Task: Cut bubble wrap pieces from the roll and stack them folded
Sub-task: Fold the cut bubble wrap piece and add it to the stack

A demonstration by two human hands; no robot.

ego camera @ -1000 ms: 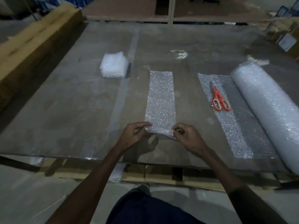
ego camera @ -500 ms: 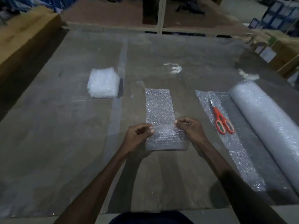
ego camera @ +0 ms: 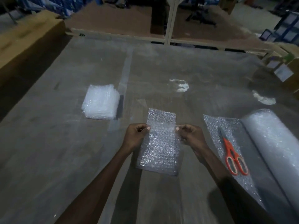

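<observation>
A cut strip of bubble wrap (ego camera: 160, 143) lies in the middle of the grey table, its near end folded over towards the far end. My left hand (ego camera: 135, 137) pinches the left corner of the folded edge and my right hand (ego camera: 191, 135) pinches the right corner. A stack of folded pieces (ego camera: 101, 101) sits to the far left. The bubble wrap roll (ego camera: 273, 143) lies on the right with a length unrolled. Orange scissors (ego camera: 234, 159) rest on that unrolled sheet.
A long cardboard box (ego camera: 27, 39) runs along the table's left side. Small boxes (ego camera: 284, 68) stand at the far right corner. Two white scraps (ego camera: 181, 84) lie on the far part of the table (ego camera: 48, 151). Shelving stands behind.
Both hands have carried the strip's near end away from me, folding it over the rest. The folded part is now longer, and the view has tilted down onto the table.
</observation>
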